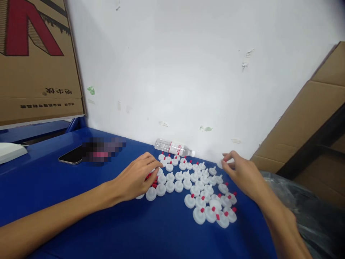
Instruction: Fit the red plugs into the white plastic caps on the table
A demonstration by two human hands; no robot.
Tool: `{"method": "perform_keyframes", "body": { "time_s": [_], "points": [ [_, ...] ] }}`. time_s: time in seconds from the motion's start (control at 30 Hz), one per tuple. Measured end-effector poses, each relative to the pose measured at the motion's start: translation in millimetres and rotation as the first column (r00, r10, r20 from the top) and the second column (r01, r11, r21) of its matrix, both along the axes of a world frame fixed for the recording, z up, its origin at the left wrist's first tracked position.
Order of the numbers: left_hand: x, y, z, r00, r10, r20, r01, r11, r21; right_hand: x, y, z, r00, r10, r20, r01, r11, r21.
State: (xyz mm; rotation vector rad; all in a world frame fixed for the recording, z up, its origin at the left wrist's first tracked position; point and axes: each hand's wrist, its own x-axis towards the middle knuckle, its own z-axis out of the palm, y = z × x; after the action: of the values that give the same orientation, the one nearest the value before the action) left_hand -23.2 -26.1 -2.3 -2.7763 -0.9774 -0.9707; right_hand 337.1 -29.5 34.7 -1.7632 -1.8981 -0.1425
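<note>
Soft light, bright wall (183, 72), one pixelated patch (101, 151)

On table (121, 226), discs (199, 185) spread mid-surface, bottle (175, 147) lying behind them by wall (175, 72), phone (72, 155) well left, carton (40, 75) behind phone at far left, cardboard (304, 115) right of table, sheeting (309, 208) before it.

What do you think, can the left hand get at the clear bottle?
Probably yes: the clear bottle lies just beyond the left hand, its base end apparently unobstructed, though some white pieces sit in front of the rest.
</note>
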Motion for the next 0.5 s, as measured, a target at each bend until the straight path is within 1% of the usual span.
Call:
{"method": "perform_keyframes", "body": {
  "time_s": [0.1,0.17,0.23,0.3,0.4,0.43,0.5],
  "points": [
    [0.2,-2.5,0.1,0.999,-0.027,0.022,0.027,1.0,0.0,-22.9,-1.8,-1.1,0.992,0.084,0.091,-0.089,0.995,0.053],
    [0.8,-4.9,-0.1,0.999,-0.04,0.024,0.04,0.999,-0.007,-43.4,-6.2,-2.2,0.964,0.208,0.164,-0.227,0.968,0.106],
    [1.9,-8.0,-0.1,0.998,-0.054,0.011,0.054,0.999,-0.008,-67.6,-13.0,-5.0,0.912,0.358,0.2,-0.389,0.909,0.15],
    [3.5,-11.5,-0.2,0.998,-0.066,0.001,0.066,0.998,0.008,-93.3,-21.2,-10.3,0.843,0.481,0.241,-0.523,0.837,0.16],
    [5.7,-15.6,-1.4,0.995,-0.095,-0.008,0.096,0.995,0.032,-125.8,-32.3,-21.3,0.748,0.591,0.3,-0.649,0.746,0.149],
    [6.3,-16.2,-2.0,0.994,-0.108,-0.014,0.109,0.993,0.037,-132.9,-34.9,-24.7,0.73,0.61,0.307,-0.668,0.731,0.137],
    [6.8,-15.7,-2.9,0.992,-0.123,-0.031,0.124,0.991,0.047,-140.3,-38.0,-29.7,0.722,0.619,0.309,-0.675,0.728,0.118]
  ]
}}
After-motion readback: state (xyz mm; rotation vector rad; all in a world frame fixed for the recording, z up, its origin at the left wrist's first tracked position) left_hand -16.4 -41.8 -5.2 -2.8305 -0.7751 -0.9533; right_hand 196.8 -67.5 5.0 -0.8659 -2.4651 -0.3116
